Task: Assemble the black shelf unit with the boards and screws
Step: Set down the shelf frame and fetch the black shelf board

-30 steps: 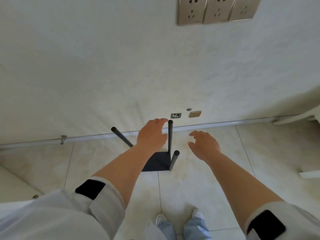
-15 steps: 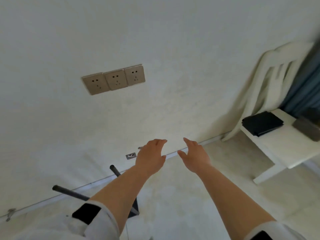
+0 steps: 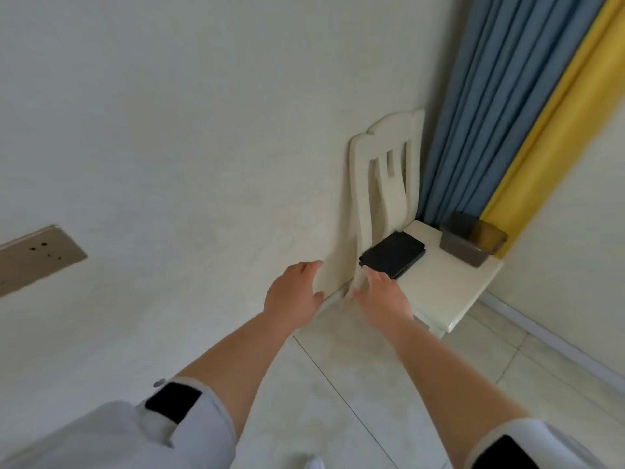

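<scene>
Hands, left (image 3: 293,292) and right (image 3: 381,298), are reaching empty with relaxed fingers toward black boards (image 3: 392,254) lying on a chair (image 3: 449,292), suggesting most assembly is remaining.

This looks like a room in a home: a plain cream wall (image 3: 203,130) meets a floor of pale glossy tiles (image 3: 439,384), with a brass-coloured socket plate (image 3: 37,257) set low in the wall. A cream wooden dining chair (image 3: 389,170) stands in the corner, and long blue curtains (image 3: 500,96) with a yellow panel (image 3: 558,130) hang beside it.
</scene>
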